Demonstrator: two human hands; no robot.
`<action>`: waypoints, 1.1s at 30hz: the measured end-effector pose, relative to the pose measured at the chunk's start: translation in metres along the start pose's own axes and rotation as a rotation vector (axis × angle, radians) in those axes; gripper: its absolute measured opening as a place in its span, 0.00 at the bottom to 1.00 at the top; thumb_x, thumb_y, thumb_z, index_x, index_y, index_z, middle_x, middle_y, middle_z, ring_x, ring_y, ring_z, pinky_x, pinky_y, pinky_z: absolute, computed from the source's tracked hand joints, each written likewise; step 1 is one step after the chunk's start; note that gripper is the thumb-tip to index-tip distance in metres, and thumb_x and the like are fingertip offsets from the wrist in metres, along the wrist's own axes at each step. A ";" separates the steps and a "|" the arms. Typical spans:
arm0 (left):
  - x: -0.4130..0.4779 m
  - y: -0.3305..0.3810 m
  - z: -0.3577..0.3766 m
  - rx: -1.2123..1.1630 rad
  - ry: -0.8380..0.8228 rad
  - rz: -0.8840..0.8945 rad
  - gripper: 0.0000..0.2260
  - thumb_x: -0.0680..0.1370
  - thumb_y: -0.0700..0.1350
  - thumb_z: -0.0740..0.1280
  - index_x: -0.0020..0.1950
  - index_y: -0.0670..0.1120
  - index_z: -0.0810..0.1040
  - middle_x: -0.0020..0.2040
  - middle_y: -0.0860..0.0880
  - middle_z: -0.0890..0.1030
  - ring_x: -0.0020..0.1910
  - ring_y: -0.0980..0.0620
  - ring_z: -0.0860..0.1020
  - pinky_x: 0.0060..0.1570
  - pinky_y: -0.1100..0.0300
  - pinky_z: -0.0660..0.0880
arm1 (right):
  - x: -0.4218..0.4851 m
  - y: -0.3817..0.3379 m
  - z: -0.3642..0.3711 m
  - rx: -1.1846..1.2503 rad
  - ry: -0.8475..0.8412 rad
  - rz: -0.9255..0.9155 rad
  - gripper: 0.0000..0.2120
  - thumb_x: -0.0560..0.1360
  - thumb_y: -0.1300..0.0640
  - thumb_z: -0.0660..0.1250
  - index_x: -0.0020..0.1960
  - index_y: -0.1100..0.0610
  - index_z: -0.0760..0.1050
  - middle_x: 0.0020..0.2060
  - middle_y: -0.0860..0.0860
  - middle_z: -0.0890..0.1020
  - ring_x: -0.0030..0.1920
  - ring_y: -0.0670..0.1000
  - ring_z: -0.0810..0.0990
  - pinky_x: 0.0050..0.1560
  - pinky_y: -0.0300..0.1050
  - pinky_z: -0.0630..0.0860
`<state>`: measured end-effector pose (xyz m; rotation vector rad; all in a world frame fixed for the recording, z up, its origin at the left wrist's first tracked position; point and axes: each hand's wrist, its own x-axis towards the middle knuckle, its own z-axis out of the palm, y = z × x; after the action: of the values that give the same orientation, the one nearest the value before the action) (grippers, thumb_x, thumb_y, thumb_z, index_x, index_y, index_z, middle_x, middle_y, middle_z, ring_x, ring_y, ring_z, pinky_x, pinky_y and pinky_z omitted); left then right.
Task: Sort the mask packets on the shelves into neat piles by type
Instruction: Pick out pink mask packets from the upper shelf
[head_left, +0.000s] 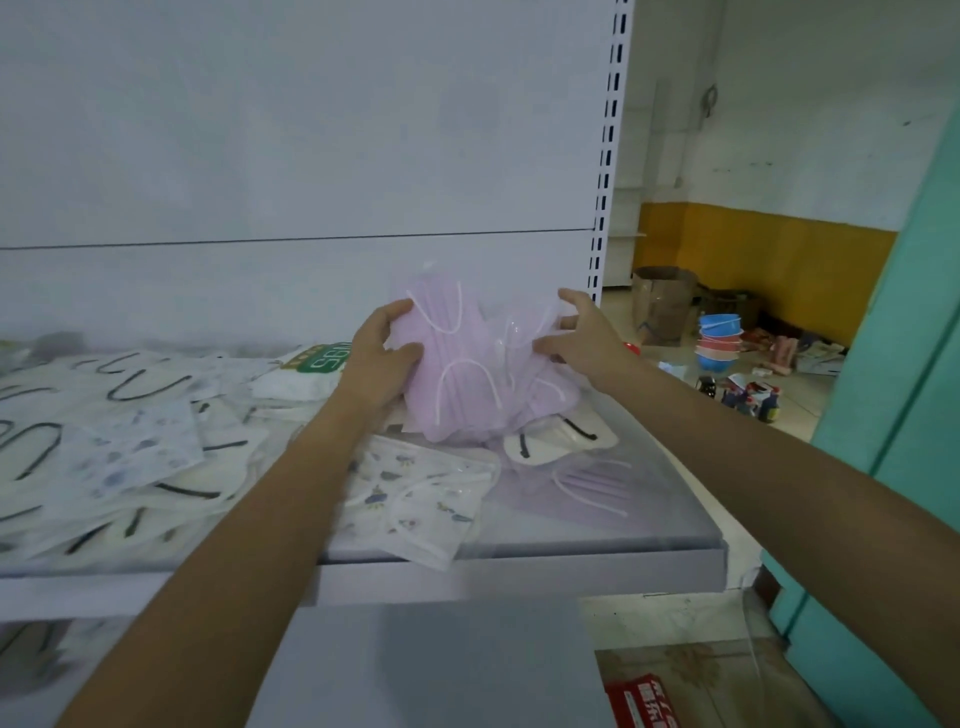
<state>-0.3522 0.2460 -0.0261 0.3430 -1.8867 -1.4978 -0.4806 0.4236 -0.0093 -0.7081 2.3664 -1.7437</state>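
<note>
Pink packets (467, 374): upright bundle over the shelf's (519, 571) right end, pressed from 9 and 3 o'clock, probably to square its edges.
Left hand (376, 358): fingers curled round the 9 o'clock edge.
Right hand (582, 338): thumb and fingers clasp the 3 o'clock edge.
Stray pink packet (587, 488): lies flat at 5 o'clock, likely to join next.
Unsorted heap (130, 415): at 9 o'clock, with mixed types overlapping.

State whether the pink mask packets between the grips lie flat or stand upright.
Upright: the left grip and right grip hold the pink mask packets on edge.
</note>
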 end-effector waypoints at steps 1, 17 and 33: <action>0.001 0.001 -0.001 -0.018 0.021 0.025 0.21 0.75 0.29 0.60 0.65 0.45 0.71 0.60 0.48 0.73 0.59 0.49 0.73 0.60 0.54 0.72 | 0.001 -0.001 0.000 0.036 0.028 0.011 0.37 0.72 0.69 0.68 0.74 0.55 0.55 0.51 0.56 0.73 0.48 0.53 0.75 0.55 0.48 0.76; -0.004 0.011 -0.011 -0.050 0.145 0.087 0.22 0.74 0.28 0.58 0.66 0.43 0.69 0.60 0.51 0.71 0.57 0.57 0.71 0.59 0.62 0.71 | -0.008 -0.007 -0.043 -0.069 0.027 0.335 0.09 0.71 0.73 0.65 0.52 0.71 0.75 0.54 0.67 0.76 0.34 0.51 0.72 0.36 0.40 0.73; -0.005 0.011 -0.010 0.040 -0.012 0.070 0.21 0.75 0.30 0.59 0.65 0.47 0.70 0.59 0.53 0.71 0.59 0.54 0.71 0.65 0.49 0.70 | -0.019 -0.015 -0.037 -0.094 -0.078 0.447 0.04 0.73 0.71 0.65 0.48 0.68 0.74 0.52 0.60 0.72 0.45 0.55 0.71 0.49 0.43 0.70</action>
<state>-0.3392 0.2446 -0.0169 0.2838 -1.9199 -1.4206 -0.4727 0.4612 0.0133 -0.2212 2.3336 -1.4000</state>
